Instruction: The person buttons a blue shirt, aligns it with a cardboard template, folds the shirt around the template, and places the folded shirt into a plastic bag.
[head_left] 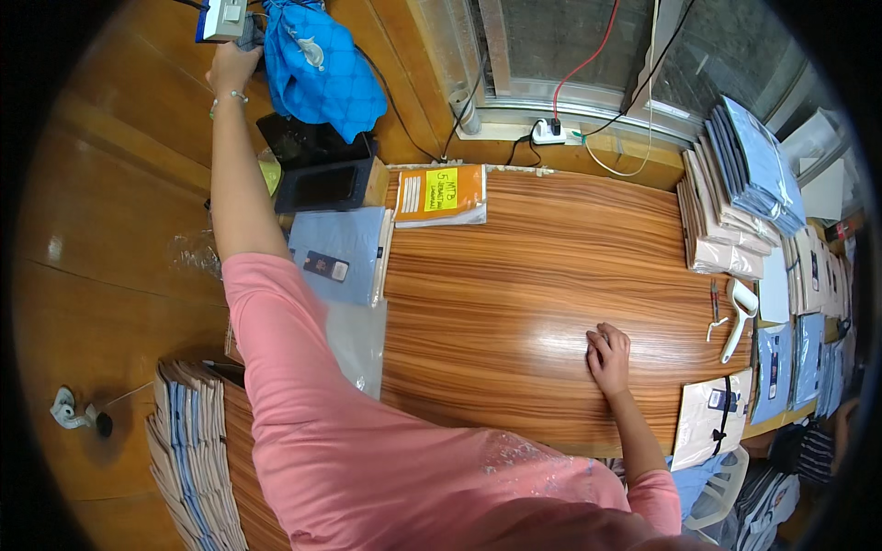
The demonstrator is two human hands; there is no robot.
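Note:
My left arm stretches to the upper left, where my left hand [234, 70] is up against a dark grey piece [249, 35] just below a white and blue switch box [221, 20] on the wooden wall. Its fingers are mostly hidden, so their grip does not show. A bright blue quilted cloth bag [326, 78] hangs right beside that hand. My right hand [608, 358] rests on the wood-grain table [514, 266], fingers loosely bent and holding nothing. To its right lie a white lint roller [740, 317] and a small pair of thread snips [715, 301].
Stacks of packed shirts [735, 202] line the table's right side. A packed blue shirt [338, 253], an orange notebook [441, 195] and a phone [317, 186] on a dark box lie at the left. Cables run by a white power strip [549, 134]. More folded shirts [193, 450] stand lower left.

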